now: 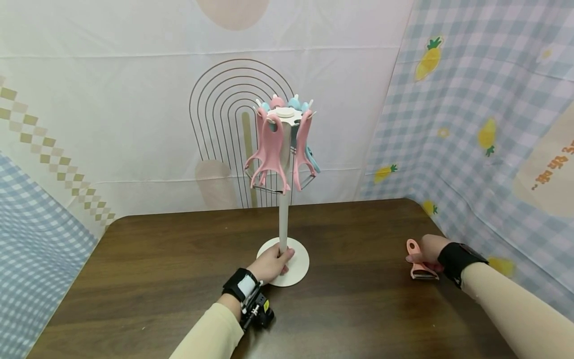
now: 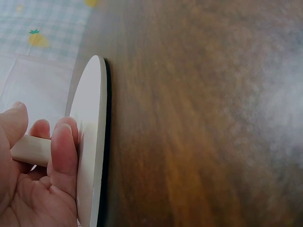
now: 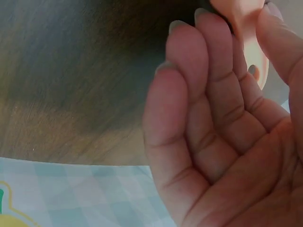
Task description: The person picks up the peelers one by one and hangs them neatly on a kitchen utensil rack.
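Observation:
A white stand (image 1: 283,219) with a round base (image 1: 299,267) stands upright on the table. Around its top hang several pink peelers (image 1: 271,149) and some light blue ones (image 1: 294,103). My left hand (image 1: 269,265) grips the pole just above the base; the left wrist view shows the fingers curled round the pole (image 2: 35,150), close to the base plate (image 2: 87,142). At the table's right side my right hand (image 1: 430,252) pinches another pink peeler (image 1: 416,267) by its handle, blade end toward me. In the right wrist view, thumb and fingertips hold that peeler (image 3: 244,21), which is partly cut off.
The brown wooden table (image 1: 179,249) has rounded back corners. Behind it hangs a white patterned cloth (image 1: 134,124). A blue checked cloth (image 1: 475,99) with pineapples borders the right edge, close beside my right hand.

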Available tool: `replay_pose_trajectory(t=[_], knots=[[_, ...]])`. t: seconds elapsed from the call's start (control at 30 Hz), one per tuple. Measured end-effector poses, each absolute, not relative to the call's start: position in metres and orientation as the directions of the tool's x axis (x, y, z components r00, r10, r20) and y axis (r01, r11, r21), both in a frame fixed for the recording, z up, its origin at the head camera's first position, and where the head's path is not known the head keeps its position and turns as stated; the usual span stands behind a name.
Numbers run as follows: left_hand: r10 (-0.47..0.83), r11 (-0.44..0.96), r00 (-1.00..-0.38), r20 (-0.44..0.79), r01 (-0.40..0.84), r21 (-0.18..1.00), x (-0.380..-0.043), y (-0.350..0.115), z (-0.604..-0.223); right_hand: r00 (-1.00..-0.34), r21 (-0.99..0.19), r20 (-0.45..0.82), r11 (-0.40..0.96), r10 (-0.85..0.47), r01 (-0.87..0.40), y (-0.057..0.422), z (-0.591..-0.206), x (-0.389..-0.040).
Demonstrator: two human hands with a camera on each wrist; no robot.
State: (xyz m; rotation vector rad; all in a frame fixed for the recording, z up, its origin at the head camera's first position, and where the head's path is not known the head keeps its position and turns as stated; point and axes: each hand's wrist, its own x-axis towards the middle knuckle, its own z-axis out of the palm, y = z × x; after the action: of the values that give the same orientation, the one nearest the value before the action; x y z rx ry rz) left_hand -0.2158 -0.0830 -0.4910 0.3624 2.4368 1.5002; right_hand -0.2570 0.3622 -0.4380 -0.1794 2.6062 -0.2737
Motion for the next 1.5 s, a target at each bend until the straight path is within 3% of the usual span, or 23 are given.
replay_pose_trajectory(t=[0.3, 0.77, 1.17, 1.5], knots=[[0.335, 0.434, -0.938, -0.087, 0.071, 0.898, -0.215, -0.083, -0.49, -0.88, -0.198, -0.439, 0.975, -0.183, -0.104, 0.361, -0.44, -0.258], [0.337, 0.43, -0.938, -0.08, 0.078, 0.899, -0.214, -0.082, -0.488, -0.931, -0.277, -0.277, 0.948, -0.237, -0.158, 0.353, -0.436, -0.264], [0.334, 0.431, -0.939, -0.082, 0.075, 0.899, -0.214, -0.083, -0.487, -0.947, -0.305, -0.051, 0.908, -0.317, -0.287, 0.299, -0.38, -0.267], [0.338, 0.426, -0.938, -0.08, 0.076, 0.901, -0.213, -0.082, -0.487, -0.929, -0.402, 0.129, 0.838, -0.347, -0.369, 0.259, -0.333, -0.257]])
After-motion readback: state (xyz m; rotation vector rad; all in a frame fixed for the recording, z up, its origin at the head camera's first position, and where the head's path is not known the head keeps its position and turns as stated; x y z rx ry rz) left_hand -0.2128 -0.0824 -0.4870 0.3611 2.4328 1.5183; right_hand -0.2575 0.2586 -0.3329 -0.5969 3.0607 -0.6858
